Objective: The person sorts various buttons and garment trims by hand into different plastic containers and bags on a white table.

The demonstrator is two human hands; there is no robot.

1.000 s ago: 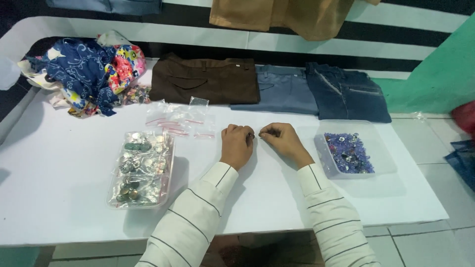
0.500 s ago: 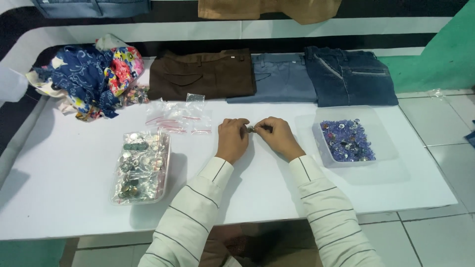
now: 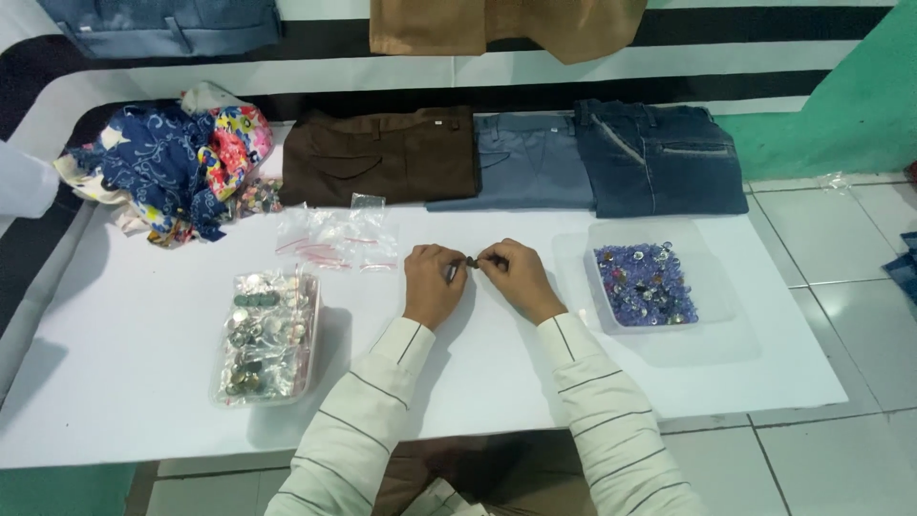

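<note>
My left hand (image 3: 434, 283) and my right hand (image 3: 518, 277) meet over the middle of the white table (image 3: 134, 382), fingertips pinched together on a small dark metal button (image 3: 471, 261). Both wrists rest on the tabletop, in white striped sleeves. A clear tray of silvery metal buttons (image 3: 265, 336) lies to the left of my left hand. A clear tray of purple and silver pieces (image 3: 646, 285) sits to the right of my right hand.
Small clear zip bags (image 3: 336, 238) lie behind my hands. Folded brown trousers (image 3: 380, 157), grey-blue jeans (image 3: 525, 161) and dark blue jeans (image 3: 657, 158) line the table's back edge. A heap of patterned cloth (image 3: 167, 168) fills the back left. Tiled floor lies to the right.
My hands have stayed pinched together at the table's middle. The view has shifted slightly; nothing else has moved.
</note>
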